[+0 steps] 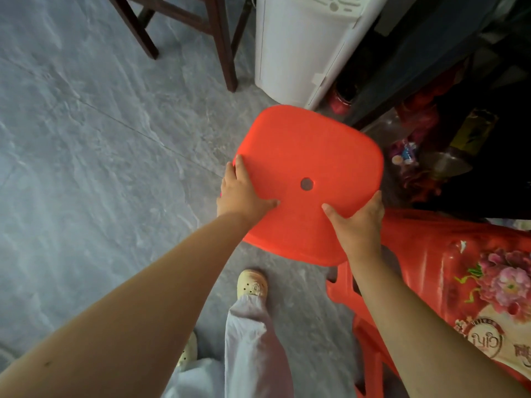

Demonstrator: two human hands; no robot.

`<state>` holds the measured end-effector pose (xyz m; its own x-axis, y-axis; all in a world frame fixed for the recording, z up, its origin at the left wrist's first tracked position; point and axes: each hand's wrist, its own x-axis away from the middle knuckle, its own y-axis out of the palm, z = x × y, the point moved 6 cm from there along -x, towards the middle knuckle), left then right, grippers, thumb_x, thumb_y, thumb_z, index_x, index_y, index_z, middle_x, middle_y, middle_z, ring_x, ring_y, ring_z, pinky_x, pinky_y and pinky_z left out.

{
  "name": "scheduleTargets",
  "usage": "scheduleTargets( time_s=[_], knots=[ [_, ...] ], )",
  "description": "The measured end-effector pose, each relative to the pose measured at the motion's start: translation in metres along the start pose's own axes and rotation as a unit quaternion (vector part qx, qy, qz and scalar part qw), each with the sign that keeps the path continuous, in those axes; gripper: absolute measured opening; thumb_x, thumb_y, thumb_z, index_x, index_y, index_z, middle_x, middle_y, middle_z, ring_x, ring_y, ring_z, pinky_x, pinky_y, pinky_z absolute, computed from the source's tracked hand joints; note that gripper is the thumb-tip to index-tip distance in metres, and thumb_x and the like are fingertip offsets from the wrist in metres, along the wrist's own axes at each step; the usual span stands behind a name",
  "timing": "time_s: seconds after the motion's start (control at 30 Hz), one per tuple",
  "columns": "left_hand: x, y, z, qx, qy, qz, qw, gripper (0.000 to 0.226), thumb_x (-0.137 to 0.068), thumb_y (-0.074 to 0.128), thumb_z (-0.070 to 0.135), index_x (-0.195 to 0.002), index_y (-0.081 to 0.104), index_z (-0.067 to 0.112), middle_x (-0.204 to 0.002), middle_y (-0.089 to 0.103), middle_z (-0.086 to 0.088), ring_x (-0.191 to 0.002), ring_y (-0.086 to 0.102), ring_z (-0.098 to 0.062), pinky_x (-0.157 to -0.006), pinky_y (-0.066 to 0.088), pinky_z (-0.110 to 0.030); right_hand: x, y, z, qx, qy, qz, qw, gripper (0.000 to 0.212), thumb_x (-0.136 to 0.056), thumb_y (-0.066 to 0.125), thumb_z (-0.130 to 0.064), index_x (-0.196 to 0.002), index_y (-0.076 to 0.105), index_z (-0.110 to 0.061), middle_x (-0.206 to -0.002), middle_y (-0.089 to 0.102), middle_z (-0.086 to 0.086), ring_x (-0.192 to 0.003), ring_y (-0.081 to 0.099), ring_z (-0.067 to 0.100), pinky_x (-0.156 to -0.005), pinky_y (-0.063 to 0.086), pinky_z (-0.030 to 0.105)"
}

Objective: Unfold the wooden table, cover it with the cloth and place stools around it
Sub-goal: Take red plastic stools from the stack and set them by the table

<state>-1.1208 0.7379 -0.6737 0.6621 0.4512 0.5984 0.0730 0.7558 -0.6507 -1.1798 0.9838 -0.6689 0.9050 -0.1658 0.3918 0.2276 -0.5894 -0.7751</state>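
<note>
A red plastic stool [313, 150] with a small round hole in its square seat is held in front of me, above the grey floor. My left hand [244, 193] grips the seat's left edge, thumb on top. My right hand [357, 218] grips the near right corner, thumb on top too. Its legs are hidden under the seat. At the right, a red cloth with pink flowers [471, 271] covers the table and hangs over its edge. Another red stool [344, 291] stands against the table, below my right arm.
A white appliance [298, 53] stands just beyond the stool. Dark wooden chair legs [224, 53] are at the top centre. Dark furniture with red clutter [425, 119] fills the upper right. My feet in pale clogs [253, 284] are on the grey tiled floor [100, 139].
</note>
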Motion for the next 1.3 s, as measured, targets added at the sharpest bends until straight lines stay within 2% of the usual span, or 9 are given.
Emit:
scheduleTargets(
  time_s=[0.23,0.33,0.5,0.57,0.7,1.0,1.13,1.3],
  knots=[
    [0.005,-0.020,-0.026,0.039,0.003,-0.005,0.999,0.118,-0.069,0.078,0.047,-0.152,0.000,0.015,-0.156,0.016,-0.010,-0.141,0.023,-0.028,-0.110,0.031,-0.047,0.019,0.008,-0.026,0.017,-0.024,-0.004,1.000,0.111,-0.072,0.077,-0.043,-0.148,0.010,0.002,-0.153,0.021,0.021,-0.142,0.020,0.029,-0.113,0.020,0.031],
    [0.020,-0.044,-0.062,0.064,-0.013,0.009,0.998,0.114,-0.071,0.076,0.047,-0.151,0.003,0.012,-0.152,0.022,-0.009,-0.137,0.030,-0.028,-0.107,0.035,-0.045,0.042,0.022,-0.058,0.041,-0.063,-0.020,0.997,0.108,-0.073,0.076,-0.044,-0.149,0.012,0.000,-0.153,0.022,0.019,-0.142,0.022,0.027,-0.114,0.018,0.030],
    [0.054,-0.102,-0.144,0.125,-0.061,0.069,0.988,0.107,-0.072,0.075,0.048,-0.150,0.010,0.011,-0.147,0.030,-0.006,-0.133,0.037,-0.025,-0.101,0.038,-0.038,0.088,0.069,-0.132,0.087,-0.141,-0.070,0.984,0.106,-0.072,0.076,-0.043,-0.149,0.016,-0.003,-0.153,0.025,0.018,-0.141,0.027,0.027,-0.114,0.025,0.034],
    [0.069,-0.129,-0.183,0.143,-0.081,0.090,0.982,0.103,-0.073,0.075,0.046,-0.149,0.015,0.011,-0.144,0.034,-0.006,-0.129,0.041,-0.025,-0.096,0.038,-0.035,0.114,0.096,-0.163,0.103,-0.168,-0.099,0.975,0.105,-0.073,0.077,-0.041,-0.150,0.015,-0.004,-0.153,0.026,0.016,-0.140,0.029,0.026,-0.113,0.026,0.034],
    [0.096,-0.186,-0.274,0.168,-0.116,0.136,0.969,0.101,-0.071,0.076,0.047,-0.146,0.021,0.007,-0.139,0.040,-0.011,-0.124,0.046,-0.029,-0.096,0.040,-0.037,0.185,0.159,-0.220,0.127,-0.213,-0.142,0.958,0.107,-0.072,0.078,-0.041,-0.150,0.014,-0.007,-0.153,0.028,0.013,-0.139,0.032,0.024,-0.113,0.029,0.036],
    [0.170,-0.325,-0.514,0.203,-0.173,0.209,0.941,0.090,-0.074,0.073,0.047,-0.142,0.029,0.008,-0.135,0.044,-0.011,-0.120,0.048,-0.028,-0.085,0.039,-0.032,0.390,0.328,-0.340,0.156,-0.301,-0.195,0.921,0.109,-0.071,0.079,-0.037,-0.151,0.010,-0.008,-0.154,0.025,0.012,-0.139,0.033,0.025,-0.112,0.031,0.039],
    [0.208,-0.383,-0.620,0.208,-0.208,0.244,0.924,0.097,-0.073,0.073,0.048,-0.146,0.024,0.007,-0.140,0.041,-0.012,-0.124,0.046,-0.029,-0.092,0.039,-0.034,0.482,0.409,-0.397,0.153,-0.344,-0.238,0.895,0.105,-0.072,0.080,-0.030,-0.150,0.014,-0.006,-0.151,0.031,0.012,-0.136,0.037,0.024,-0.111,0.031,0.035],
    [0.245,-0.425,-0.730,0.229,-0.244,0.283,0.899,0.100,-0.071,0.072,0.051,-0.147,0.022,0.008,-0.143,0.039,-0.013,-0.127,0.044,-0.029,-0.097,0.040,-0.037,0.576,0.495,-0.453,0.182,-0.411,-0.282,0.848,0.098,-0.077,0.076,-0.028,-0.150,0.015,-0.004,-0.153,0.030,0.014,-0.138,0.034,0.025,-0.112,0.029,0.035]
  ],
)
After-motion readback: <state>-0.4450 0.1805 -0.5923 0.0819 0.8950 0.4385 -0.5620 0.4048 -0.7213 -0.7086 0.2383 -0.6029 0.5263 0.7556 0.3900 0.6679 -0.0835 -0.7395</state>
